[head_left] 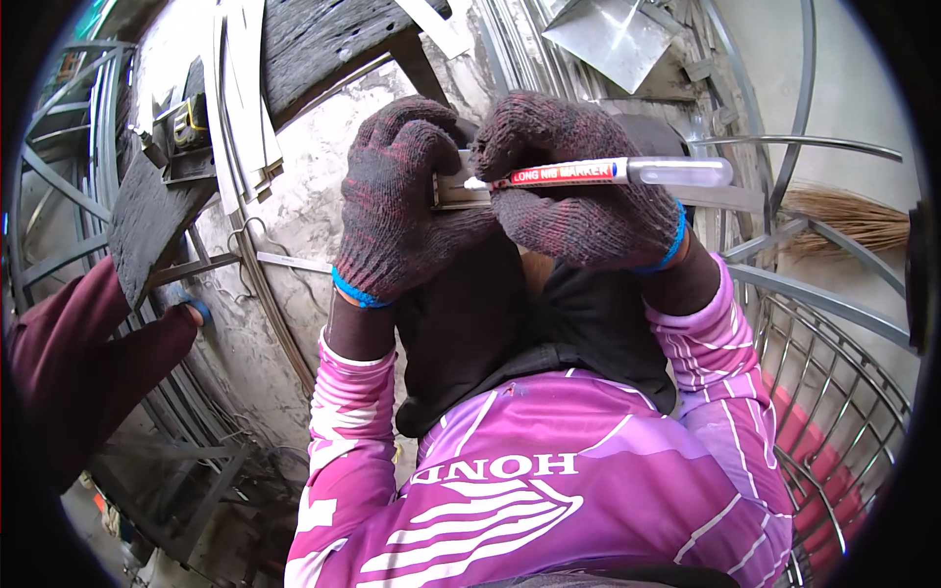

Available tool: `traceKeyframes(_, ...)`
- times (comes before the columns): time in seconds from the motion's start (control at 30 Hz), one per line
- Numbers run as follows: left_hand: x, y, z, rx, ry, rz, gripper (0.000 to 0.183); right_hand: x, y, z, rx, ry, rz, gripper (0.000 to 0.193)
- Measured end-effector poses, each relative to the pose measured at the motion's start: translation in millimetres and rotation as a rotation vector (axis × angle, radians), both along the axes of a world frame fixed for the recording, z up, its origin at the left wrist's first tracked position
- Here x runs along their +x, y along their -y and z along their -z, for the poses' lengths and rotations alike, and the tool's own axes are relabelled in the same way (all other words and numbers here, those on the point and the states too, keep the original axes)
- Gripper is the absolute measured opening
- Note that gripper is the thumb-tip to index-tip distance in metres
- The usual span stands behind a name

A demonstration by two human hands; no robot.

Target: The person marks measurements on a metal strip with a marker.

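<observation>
Both my hands wear dark knitted work gloves with blue cuffs and meet above my lap. My left hand (397, 201) has its fingers curled round a light metal strip (458, 194), part of which shows between the gloves. A pale bar on the far side of my right hand (578, 122) seems to be the same strip, but the glove hides the join. Pinched in my right hand is a white and red marker pen (569, 175) with a clear cap on its back end. Its white nib points left, at or just over the strip's surface; contact is unclear.
A tape measure (190, 123) sits at the left by a dark wooden board (157, 230). Long metal strips (242, 93) and a shiny sheet (616, 41) lie ahead. Right are a broom (848, 220) and wire basket (838, 392). Another person's trousered leg (98, 343) is left.
</observation>
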State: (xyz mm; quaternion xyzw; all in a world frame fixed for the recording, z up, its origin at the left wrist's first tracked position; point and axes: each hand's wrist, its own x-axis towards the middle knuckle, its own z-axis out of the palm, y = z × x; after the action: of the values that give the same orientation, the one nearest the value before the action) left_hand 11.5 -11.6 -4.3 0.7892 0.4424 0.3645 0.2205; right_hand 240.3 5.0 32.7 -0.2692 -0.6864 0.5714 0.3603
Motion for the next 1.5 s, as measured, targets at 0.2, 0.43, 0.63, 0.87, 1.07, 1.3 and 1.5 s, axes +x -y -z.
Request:
traceKeyframes(0.2,3.5,-1.3,-1.9,0.008,-0.004,-0.003,0.049,-5.5,3.6,6.1,0.183,-0.017,0.067,0.021)
traceKeyframes(0.43,-0.6,-0.7,1.7,0.007,-0.003,-0.004,0.055,-13.0,3.8,10.8,0.254,-0.02,0.07,0.021)
traceKeyframes(0.63,-2.0,-1.8,3.5,-0.012,-0.005,0.011,0.06,-14.3,3.7,13.2,0.309,0.048,0.078,0.025)
traceKeyframes(0.87,-1.8,-1.6,3.3,-0.002,-0.028,0.006,0.06,-16.2,3.8,17.3,0.381,0.045,0.111,0.024)
traceKeyframes(1.07,0.2,0.6,5.5,-0.024,0.017,-0.006,0.055,-8.4,6.1,11.6,0.183,-0.079,0.131,0.021)
traceKeyframes(1.3,-2.3,1.3,-4.1,-0.029,-0.054,0.025,0.052,51.3,3.8,-7.7,0.101,-0.001,0.273,0.018)
traceKeyframes(1.5,4.1,2.6,-4.2,-0.06,-0.043,-0.001,0.054,77.7,10.4,-4.4,0.044,0.078,0.193,0.023)
